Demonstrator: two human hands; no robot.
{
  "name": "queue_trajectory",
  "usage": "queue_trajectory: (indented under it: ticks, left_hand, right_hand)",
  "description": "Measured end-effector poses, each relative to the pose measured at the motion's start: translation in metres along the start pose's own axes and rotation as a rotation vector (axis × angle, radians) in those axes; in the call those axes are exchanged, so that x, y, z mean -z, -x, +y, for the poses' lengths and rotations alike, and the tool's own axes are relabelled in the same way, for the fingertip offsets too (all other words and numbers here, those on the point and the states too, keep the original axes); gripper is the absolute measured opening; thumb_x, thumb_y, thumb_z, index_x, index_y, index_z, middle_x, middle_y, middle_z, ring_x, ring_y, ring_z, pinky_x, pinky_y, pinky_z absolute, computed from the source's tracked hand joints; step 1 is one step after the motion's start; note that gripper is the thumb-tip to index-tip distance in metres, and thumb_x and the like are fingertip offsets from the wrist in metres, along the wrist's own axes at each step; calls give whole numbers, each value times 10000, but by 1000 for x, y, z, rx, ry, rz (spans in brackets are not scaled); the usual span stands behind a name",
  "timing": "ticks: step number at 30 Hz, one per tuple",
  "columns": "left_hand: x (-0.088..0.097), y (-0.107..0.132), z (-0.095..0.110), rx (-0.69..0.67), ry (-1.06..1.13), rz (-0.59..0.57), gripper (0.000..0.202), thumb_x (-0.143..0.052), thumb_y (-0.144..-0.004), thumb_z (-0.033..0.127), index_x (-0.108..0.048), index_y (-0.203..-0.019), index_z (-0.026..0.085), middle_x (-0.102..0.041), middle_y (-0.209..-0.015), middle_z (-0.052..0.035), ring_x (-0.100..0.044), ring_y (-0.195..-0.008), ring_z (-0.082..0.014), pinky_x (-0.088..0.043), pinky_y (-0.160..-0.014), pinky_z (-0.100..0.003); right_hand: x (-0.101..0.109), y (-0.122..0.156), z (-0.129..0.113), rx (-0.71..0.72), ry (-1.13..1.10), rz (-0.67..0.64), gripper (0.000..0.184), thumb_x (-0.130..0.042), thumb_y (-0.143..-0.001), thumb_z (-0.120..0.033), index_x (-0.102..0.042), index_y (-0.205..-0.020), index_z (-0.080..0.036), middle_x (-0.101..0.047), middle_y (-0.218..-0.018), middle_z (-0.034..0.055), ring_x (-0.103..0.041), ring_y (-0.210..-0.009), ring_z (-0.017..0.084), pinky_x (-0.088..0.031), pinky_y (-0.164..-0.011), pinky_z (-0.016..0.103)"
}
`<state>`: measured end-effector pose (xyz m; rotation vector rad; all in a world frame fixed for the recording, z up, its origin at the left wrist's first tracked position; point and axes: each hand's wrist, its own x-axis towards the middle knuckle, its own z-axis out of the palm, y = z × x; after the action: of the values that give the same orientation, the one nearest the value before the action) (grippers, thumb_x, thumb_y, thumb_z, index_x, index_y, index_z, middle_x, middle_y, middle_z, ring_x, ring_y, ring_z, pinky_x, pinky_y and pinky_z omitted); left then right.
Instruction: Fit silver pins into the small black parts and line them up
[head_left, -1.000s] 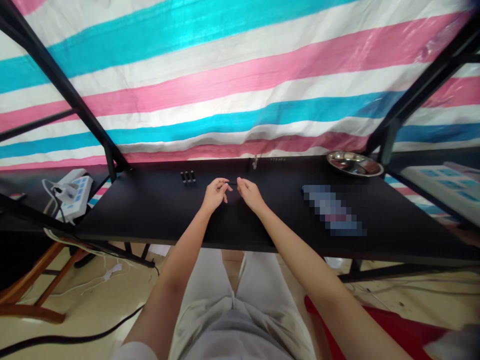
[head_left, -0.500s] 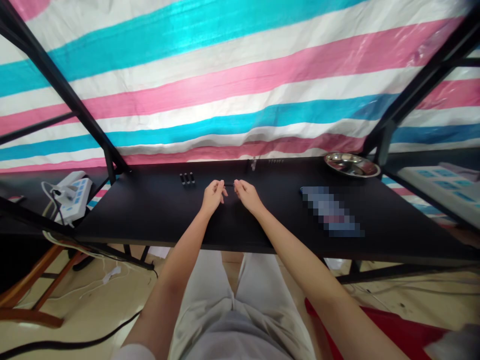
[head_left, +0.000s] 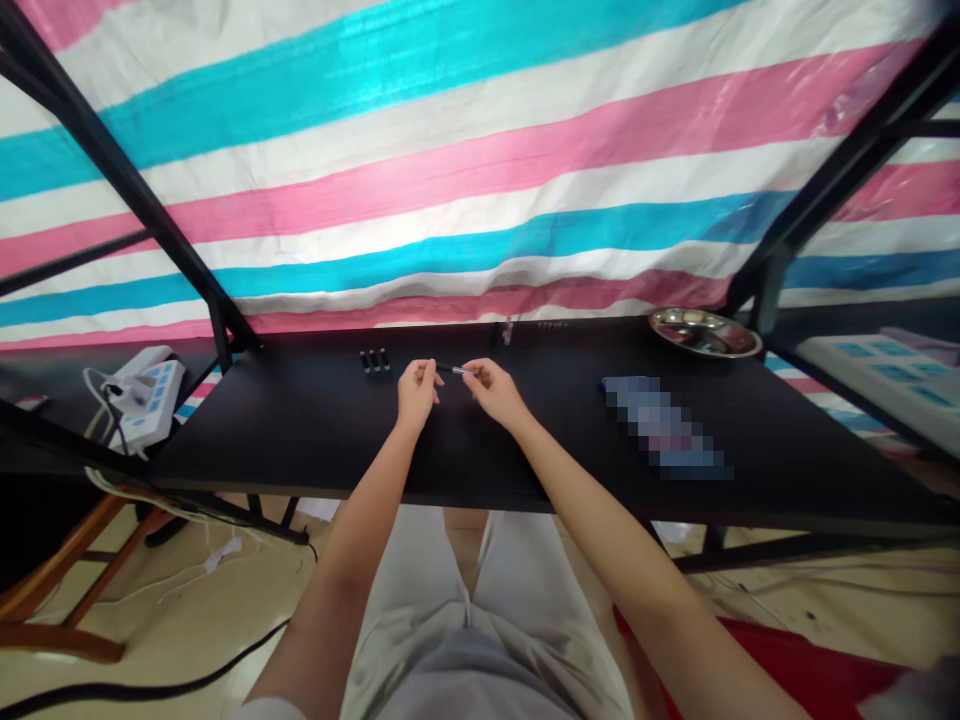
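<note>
Both hands are raised a little above the black table (head_left: 315,430) near its middle. My left hand (head_left: 417,390) and my right hand (head_left: 491,390) each pinch one end of a thin dark stick-like object (head_left: 451,369) with a lighter tip, held level between them. Behind the left hand, three small dark cylinders (head_left: 375,360) stand upright in a row on the table. My forearms reach forward from my lap.
A metal dish (head_left: 703,331) sits at the table's back right. A blurred flat item (head_left: 664,425) lies right of my hands. Small dark pieces (head_left: 551,324) and a small upright item (head_left: 508,330) are at the back edge. A white power strip (head_left: 142,390) is on the left.
Both hands have lifted slightly and drawn a bit apart, so more of the thin object shows between the fingertips. The view has tilted a little.
</note>
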<state>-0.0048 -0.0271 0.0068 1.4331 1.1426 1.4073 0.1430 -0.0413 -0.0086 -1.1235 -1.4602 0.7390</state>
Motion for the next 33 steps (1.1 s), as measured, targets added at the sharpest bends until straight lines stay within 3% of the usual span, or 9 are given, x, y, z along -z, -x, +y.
queue_trajectory:
  ticks: [8, 14, 18, 21, 27, 33]
  left_hand:
    - [1, 0, 1, -16, -9, 22, 309, -500, -801, 464, -507, -761, 158, -547, -585, 37, -423, -331, -35, -315, -347, -170]
    - [2, 0, 0, -17, -20, 81, 310, -518, -787, 464, -516, -751, 156, -534, -560, 43, -412, -337, -31, -310, -349, -164]
    - [3, -1, -1, 23, -41, 90, 281, -570, -753, 430, -534, -765, 152, -545, -574, 38, -414, -338, -31, -317, -349, -165]
    - [2, -1, -2, 37, -62, 15, 271, -608, -724, 404, -554, -781, 145, -571, -611, 27, -422, -347, -27, -335, -361, -166]
    - [-2, 2, -6, 11, -52, -211, 267, -615, -717, 391, -559, -790, 141, -581, -630, 20, -453, -366, -33, -358, -385, -173]
    - [-2, 5, -1, 11, -2, -254, 236, -617, -716, 351, -545, -801, 144, -551, -625, 33, -452, -367, -29, -341, -388, -170]
  right_hand:
    - [0, 2, -5, 51, 154, -17, 260, -534, -758, -413, -605, -863, -185, -597, -706, 18, -487, -542, 113, -432, -562, 268]
    - [5, 1, 3, 61, 326, -92, 141, -547, -744, -301, -611, -807, -193, -599, -797, 35, -521, -637, 133, -447, -671, 300]
    - [9, -2, 5, 52, 339, 25, 125, -546, -732, -287, -616, -764, -189, -543, -775, 33, -495, -631, 133, -440, -655, 298]
    - [9, -3, 3, 35, 254, 64, 172, -539, -737, -330, -619, -797, -189, -523, -698, 14, -480, -611, 133, -431, -634, 289]
    - [4, 0, -1, 8, 124, -89, 247, -541, -737, -397, -608, -839, -182, -579, -688, 11, -507, -602, 130, -430, -621, 283]
    - [3, 3, 1, 23, 136, -166, 248, -523, -743, -393, -595, -839, -176, -607, -724, 21, -520, -614, 127, -428, -626, 279]
